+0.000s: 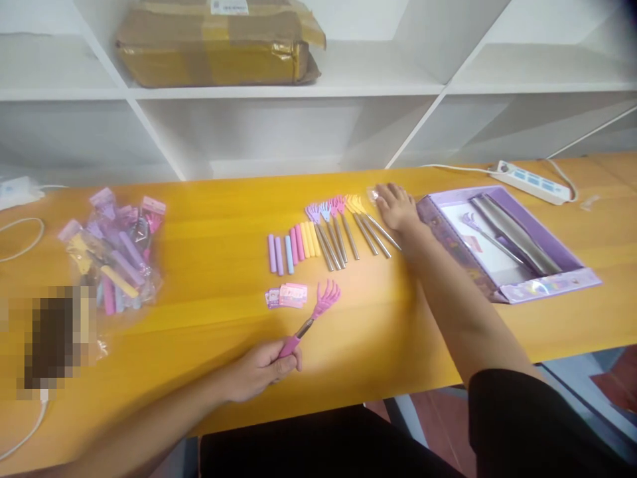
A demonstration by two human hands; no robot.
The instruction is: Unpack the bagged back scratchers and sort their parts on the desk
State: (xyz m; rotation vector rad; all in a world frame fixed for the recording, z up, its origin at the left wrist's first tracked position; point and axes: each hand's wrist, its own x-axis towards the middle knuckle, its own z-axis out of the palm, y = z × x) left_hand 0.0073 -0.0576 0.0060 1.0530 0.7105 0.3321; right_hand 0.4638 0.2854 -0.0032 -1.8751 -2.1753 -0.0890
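My left hand (271,368) is closed around the pink handle of a back scratcher (326,299), its claw head pointing up and to the right. My right hand (395,206) reaches to the back of the table, fingers stretched out over a small piece of clear plastic (372,194); how firmly it touches this is hard to see. Left of that hand lies a row of scratcher rods (343,232) with purple, blue, pink and yellow claw heads. Coloured handle sleeves (293,245) lie beside them. Small printed cards (286,295) are in front of the sleeves.
At left are bagged back scratchers (114,252). A purple open box (547,292) at right holds a scratcher and a silvery wrapped bundle. Behind it is a power strip (535,182). White shelves (288,93) carry a taped carton (213,46).
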